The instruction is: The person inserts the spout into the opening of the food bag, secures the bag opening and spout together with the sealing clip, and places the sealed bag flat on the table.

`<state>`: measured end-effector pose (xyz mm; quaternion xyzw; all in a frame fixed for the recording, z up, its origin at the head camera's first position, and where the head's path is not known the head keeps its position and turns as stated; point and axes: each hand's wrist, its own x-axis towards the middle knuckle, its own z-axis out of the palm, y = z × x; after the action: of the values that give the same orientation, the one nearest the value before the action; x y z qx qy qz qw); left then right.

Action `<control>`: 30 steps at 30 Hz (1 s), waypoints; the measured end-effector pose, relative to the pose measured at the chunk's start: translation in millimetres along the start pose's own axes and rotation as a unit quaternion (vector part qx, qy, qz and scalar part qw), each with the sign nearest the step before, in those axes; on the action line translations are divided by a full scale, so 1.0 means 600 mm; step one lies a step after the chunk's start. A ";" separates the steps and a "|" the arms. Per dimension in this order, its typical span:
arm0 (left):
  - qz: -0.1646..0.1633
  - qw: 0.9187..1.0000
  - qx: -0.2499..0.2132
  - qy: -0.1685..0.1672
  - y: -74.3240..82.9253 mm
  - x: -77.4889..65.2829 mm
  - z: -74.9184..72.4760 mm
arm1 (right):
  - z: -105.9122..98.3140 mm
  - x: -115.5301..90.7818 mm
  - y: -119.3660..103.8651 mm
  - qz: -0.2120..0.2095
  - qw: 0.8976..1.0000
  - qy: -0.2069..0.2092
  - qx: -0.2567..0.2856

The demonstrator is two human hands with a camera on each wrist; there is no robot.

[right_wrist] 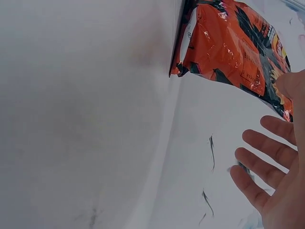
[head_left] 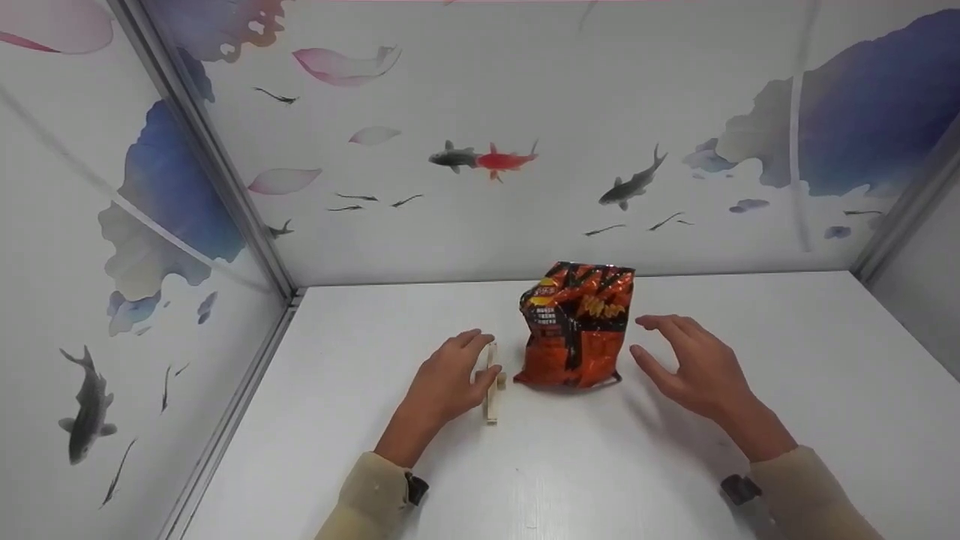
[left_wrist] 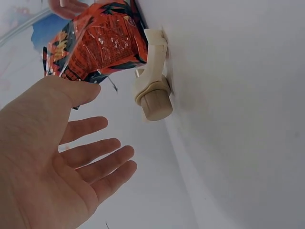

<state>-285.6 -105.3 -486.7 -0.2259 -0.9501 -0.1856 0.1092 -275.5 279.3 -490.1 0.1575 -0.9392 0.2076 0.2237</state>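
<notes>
An orange and black snack bag (head_left: 576, 330) stands upright on the white table, its top edge crumpled. To its left is a narrow cream bar (head_left: 492, 405) with a round tan knob (left_wrist: 157, 105) on its side. My left hand (head_left: 450, 379) hovers beside the bar, fingers relaxed and thumb overlapping the bar in the head view. In the left wrist view a gap shows between those fingers and the bar. My right hand (head_left: 697, 367) is held to the right of the bag, fingers spread and apart from it, with nothing in the palm.
A white table (head_left: 360, 337) runs back to a wall panel (head_left: 480, 225) printed with fish and petals. Another printed panel (head_left: 45, 262) rises on the left, joined by a metal corner post (head_left: 202, 142). Dark wrist devices (head_left: 417, 489) sit at both sleeves.
</notes>
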 end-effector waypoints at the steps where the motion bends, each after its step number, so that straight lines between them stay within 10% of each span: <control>1: 0.001 1.000 -0.003 -0.001 0.000 -0.001 0.001 | 0.001 -0.001 0.000 0.000 1.000 0.000 0.001; 30: -0.017 0.997 -0.059 -0.039 -0.004 0.003 0.026 | 0.009 -0.019 -0.009 -0.010 1.000 -0.014 -0.006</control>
<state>-290.2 -100.2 -501.2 -0.2222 -0.9449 -0.2340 0.0557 -265.4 274.3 -498.4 0.1686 -0.9418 0.1976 0.2135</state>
